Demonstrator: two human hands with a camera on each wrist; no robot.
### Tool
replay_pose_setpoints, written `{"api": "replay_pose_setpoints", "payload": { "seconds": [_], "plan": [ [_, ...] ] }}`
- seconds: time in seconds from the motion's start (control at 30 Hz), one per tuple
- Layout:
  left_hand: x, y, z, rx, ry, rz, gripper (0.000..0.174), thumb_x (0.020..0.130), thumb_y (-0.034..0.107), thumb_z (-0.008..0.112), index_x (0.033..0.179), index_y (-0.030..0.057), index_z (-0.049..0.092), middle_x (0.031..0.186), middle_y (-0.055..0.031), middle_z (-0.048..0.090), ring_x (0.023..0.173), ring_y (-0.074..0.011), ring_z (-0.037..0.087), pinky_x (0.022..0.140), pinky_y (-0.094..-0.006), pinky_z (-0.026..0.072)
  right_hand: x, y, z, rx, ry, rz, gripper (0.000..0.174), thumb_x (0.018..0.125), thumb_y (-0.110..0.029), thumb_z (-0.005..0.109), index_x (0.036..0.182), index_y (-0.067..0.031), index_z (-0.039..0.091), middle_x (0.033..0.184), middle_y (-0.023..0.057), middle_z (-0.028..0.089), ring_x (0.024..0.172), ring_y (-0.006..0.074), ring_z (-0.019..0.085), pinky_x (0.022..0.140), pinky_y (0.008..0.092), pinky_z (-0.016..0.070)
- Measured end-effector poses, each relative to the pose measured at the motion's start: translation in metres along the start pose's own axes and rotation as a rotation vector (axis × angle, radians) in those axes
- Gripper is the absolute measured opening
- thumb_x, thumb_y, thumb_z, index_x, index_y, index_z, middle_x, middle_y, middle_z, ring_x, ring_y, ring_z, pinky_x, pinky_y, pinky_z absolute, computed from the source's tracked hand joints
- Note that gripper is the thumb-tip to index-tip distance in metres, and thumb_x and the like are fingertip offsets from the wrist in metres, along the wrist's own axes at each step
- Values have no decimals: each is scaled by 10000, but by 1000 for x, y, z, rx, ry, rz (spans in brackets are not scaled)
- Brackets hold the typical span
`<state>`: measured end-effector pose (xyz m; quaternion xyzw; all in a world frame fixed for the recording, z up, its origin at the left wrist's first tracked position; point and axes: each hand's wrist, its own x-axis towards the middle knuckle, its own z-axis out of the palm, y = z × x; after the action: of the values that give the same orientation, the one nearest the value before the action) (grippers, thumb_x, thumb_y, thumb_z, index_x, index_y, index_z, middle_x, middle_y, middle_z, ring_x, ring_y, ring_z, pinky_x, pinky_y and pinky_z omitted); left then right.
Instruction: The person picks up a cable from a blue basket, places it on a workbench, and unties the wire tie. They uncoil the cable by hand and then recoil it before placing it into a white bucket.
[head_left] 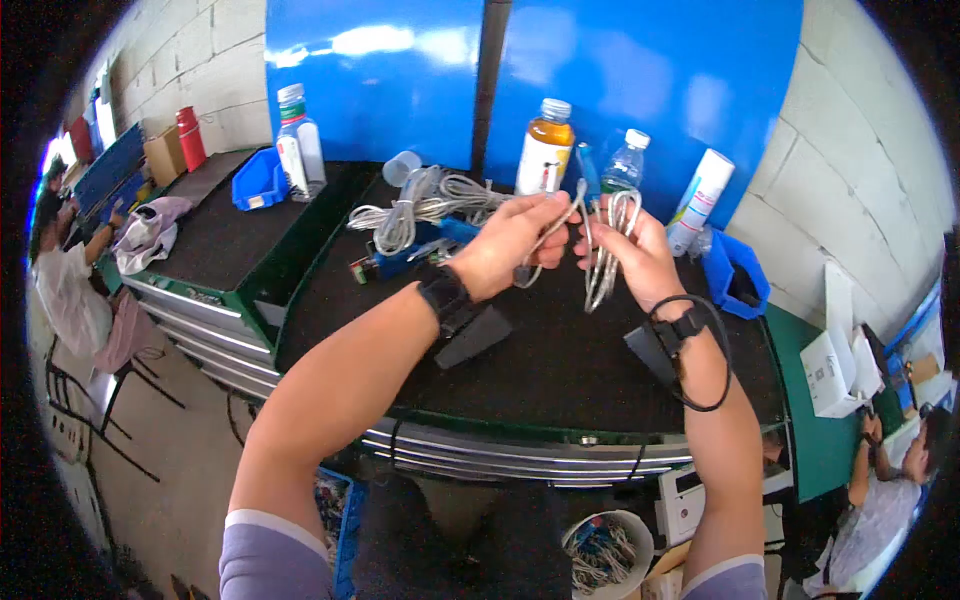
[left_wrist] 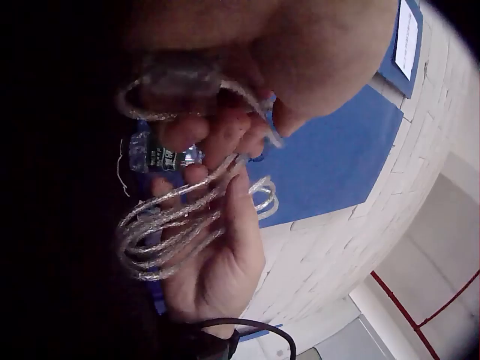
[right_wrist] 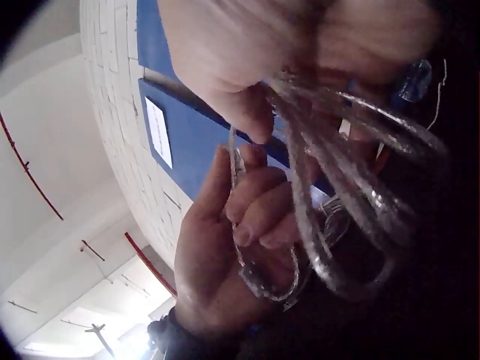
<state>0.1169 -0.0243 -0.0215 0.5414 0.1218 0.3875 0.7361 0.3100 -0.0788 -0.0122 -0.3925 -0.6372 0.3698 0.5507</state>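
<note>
Both hands are raised over the black mat on the workbench, close to each other, with a clear-jacketed silvery cable between them. My right hand holds the cable's gathered loops, the thumb lying over them. With thumb and curled fingers my left hand pinches a free length of the same cable. A thick translucent sleeve on that length shows beneath the left palm in the left wrist view. Behind the left hand, a bundle of similar coiled cables lies on the mat beside a blue tool.
Along the back stand an amber drink bottle, a clear bottle and a white spray can. Blue bins flank the mat. Below the bench edge, a white bucket holds cables. Other people sit at both sides.
</note>
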Motion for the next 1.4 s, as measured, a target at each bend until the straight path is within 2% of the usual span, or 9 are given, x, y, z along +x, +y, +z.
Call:
{"api": "replay_pose_setpoints", "payload": {
  "seconds": [0.13,0.33,0.43,0.47,0.67,0.9,1.0,1.27,1.4],
  "plan": [
    [1,-1,-2,69,8,146,309,1056,340,452,1036,48,552,767,-42,595,657,-166,598,635,-300,493,3,-4,-6,2,177,-58,278,960,-105,595,1203,6,518,887,70,631,688,144,645,590,285,543],
    [-3,7,4,99,190,130,324,1054,366,455,1020,58,548,713,-33,585,560,-110,543,500,-241,430,3,-4,-14,64,265,-115,275,962,-111,592,1203,-6,513,881,78,633,702,160,654,590,294,546],
    [-5,9,-2,152,62,116,337,1054,381,448,1006,62,546,655,-14,545,480,-93,463,449,-237,362,2,-6,-13,92,286,-75,272,962,-117,595,1203,-18,517,882,85,637,718,184,666,586,308,555],
    [-4,8,2,132,86,90,358,1056,397,438,1014,57,542,607,8,476,441,-75,380,421,-236,297,2,-6,-13,89,276,-78,272,963,-120,596,1201,-16,518,882,86,637,722,187,668,584,310,557],
    [-6,10,4,36,9,5,412,1058,427,415,1035,33,535,583,42,378,446,-59,317,416,-232,252,2,-7,-11,97,254,-81,274,963,-123,597,1200,-13,516,882,84,631,738,197,672,579,314,565],
    [-10,13,7,29,-4,-5,425,1053,427,437,1018,18,551,610,36,393,481,-56,325,440,-229,264,2,-7,-10,122,231,-58,299,955,-122,610,1216,-15,511,914,97,634,755,213,685,589,340,594],
    [-8,11,7,59,2,-8,495,1052,489,387,1028,22,546,582,55,343,446,-58,295,420,-237,236,1,-8,-8,120,211,-44,322,950,-122,613,1233,-14,503,931,107,636,777,230,699,605,351,604],
    [-8,9,5,115,6,22,255,1010,284,588,1030,29,597,636,70,387,500,-39,337,457,-223,266,-2,-15,-3,155,142,-36,353,961,-118,599,1268,-2,470,1003,141,648,865,266,713,690,381,617],
    [-7,5,5,201,37,46,303,1021,332,553,1107,45,599,664,68,401,511,-40,342,461,-226,265,-2,-10,-4,185,49,-65,366,963,-115,596,1285,-2,462,1044,147,655,919,274,706,735,396,615]
  ]
}}
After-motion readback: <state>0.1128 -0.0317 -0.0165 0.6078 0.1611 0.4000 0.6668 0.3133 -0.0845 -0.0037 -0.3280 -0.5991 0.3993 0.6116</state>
